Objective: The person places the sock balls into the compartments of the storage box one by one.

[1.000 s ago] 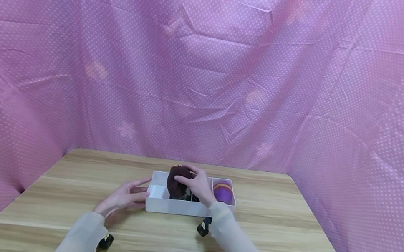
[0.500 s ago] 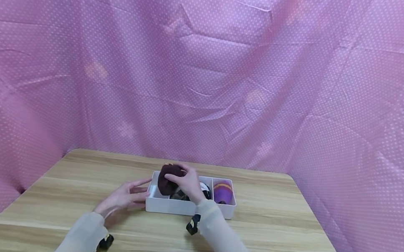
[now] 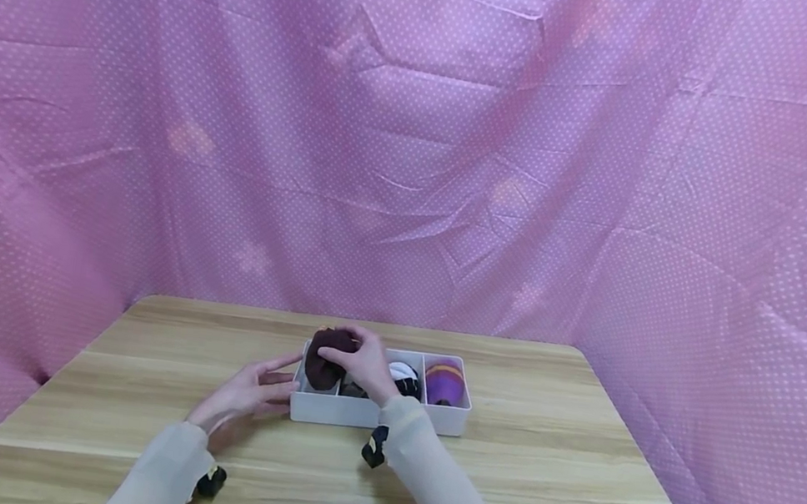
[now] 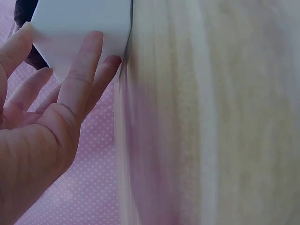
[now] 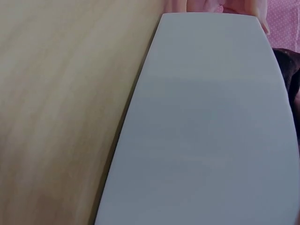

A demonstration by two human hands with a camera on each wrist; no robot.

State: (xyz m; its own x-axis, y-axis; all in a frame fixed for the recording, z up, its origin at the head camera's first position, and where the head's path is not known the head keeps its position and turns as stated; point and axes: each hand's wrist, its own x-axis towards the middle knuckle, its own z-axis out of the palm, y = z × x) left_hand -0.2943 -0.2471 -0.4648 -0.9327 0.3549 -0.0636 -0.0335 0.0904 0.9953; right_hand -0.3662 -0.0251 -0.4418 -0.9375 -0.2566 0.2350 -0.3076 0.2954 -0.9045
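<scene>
A white divided box [image 3: 375, 418] stands on the table with rolled socks in it. My right hand [image 3: 368, 365] pinches a dark brown rolled sock [image 3: 322, 366] between thumb and fingers, at the left-end compartment. Straight fingers of my left hand [image 3: 242, 394] rest against the box's left end; the left wrist view shows these fingertips on the white wall [image 4: 79, 21]. To the right sit a dark olive rolled sock [image 3: 352, 389], partly hidden by my right hand, a black-and-white one [image 3: 404, 381] and a purple one with an orange stripe [image 3: 444, 386]. The right wrist view is mostly the box's long side [image 5: 197, 117].
The wood-grain table [image 3: 558, 473] extends on both sides of the box and in front of it. Pink dotted cloth [image 3: 415, 161] hangs behind the table and along both sides. A small black device [image 3: 375, 447] is on my right wrist, another [image 3: 211, 481] on my left.
My right hand has moved left with the brown rolled sock, from over the middle of the box to its left end. The black-and-white sock has come into view. My left hand has stayed put.
</scene>
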